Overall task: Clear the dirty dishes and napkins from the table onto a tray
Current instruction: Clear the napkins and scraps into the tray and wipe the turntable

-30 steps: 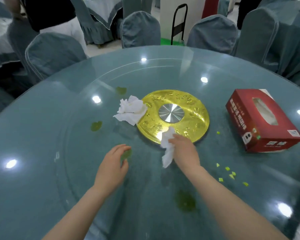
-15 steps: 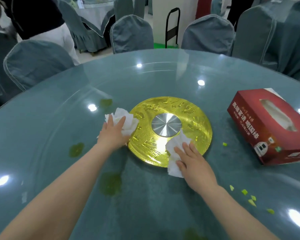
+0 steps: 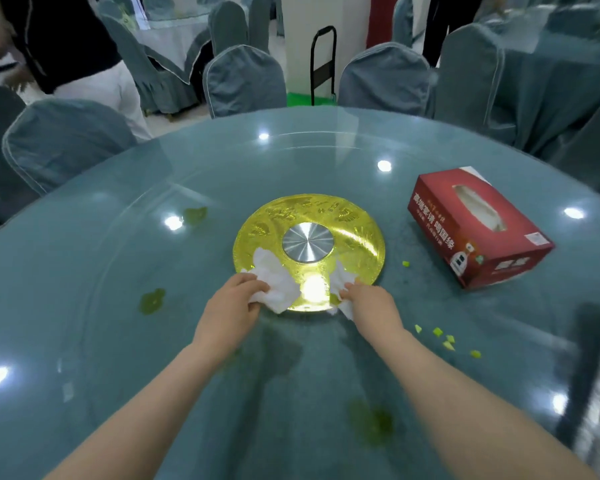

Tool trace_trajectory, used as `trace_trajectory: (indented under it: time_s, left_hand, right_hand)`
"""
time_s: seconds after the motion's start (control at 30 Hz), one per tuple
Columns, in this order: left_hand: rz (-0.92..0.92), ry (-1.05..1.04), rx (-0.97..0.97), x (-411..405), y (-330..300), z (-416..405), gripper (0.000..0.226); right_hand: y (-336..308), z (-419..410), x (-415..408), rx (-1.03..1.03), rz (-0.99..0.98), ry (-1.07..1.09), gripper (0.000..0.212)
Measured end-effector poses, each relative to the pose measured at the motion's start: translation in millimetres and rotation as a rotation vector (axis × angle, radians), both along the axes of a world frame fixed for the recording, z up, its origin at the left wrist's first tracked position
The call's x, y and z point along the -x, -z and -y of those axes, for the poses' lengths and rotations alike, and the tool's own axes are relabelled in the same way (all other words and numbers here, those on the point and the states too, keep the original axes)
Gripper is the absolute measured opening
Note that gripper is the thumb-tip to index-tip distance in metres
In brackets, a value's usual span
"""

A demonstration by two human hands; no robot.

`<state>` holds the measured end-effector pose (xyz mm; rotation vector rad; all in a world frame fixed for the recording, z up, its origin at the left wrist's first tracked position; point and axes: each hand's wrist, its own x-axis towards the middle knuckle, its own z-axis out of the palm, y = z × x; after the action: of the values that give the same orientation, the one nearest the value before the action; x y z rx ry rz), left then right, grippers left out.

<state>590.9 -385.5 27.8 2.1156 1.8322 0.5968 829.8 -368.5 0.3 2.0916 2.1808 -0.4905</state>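
Observation:
My left hand [image 3: 234, 308] grips a crumpled white napkin [image 3: 274, 280] at the near left rim of the gold turntable hub [image 3: 354, 223]. My right hand [image 3: 369, 303] holds a second white napkin [image 3: 340, 282] at the hub's near right rim. Both napkins lie partly over the gold disc, about a hand's width apart. The round glass table [image 3: 118, 271] carries green smears [image 3: 151, 301] and small green food bits [image 3: 444, 339]. No tray and no dishes are in view.
A red tissue box [image 3: 475, 226] lies on the table to the right of the hub. Grey-covered chairs [image 3: 245, 81] ring the far edge. A person in a dark top and white trousers [image 3: 94, 81] stands at the far left.
My left hand dragged its napkin from the hub's left side down to the near rim. Both hands closed on their napkins and came nearer each other.

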Motion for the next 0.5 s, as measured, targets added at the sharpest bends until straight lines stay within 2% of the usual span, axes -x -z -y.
trace_trajectory:
  time_s: [0.07,0.2,0.33,0.5]
  left_hand:
    - [-0.002,0.033,0.014,-12,-11,26,0.033]
    - [0.04,0.055,0.053,-25,-35,69,0.034]
    - [0.125,0.073,0.062,-45,-55,121,0.035]
    - [0.24,0.18,0.05,-91,-75,180,0.036]
  right_hand:
    - [-18,18,-3,0.009,-0.138,0.117,0.029]
    - [-43,70,-9,-0.301,-0.456,0.136,0.021]
    - [-63,144,-26,-0.447,-0.535,0.179,0.03]
    - [-97,236,-72,-0.566,-0.594,0.296,0.029]
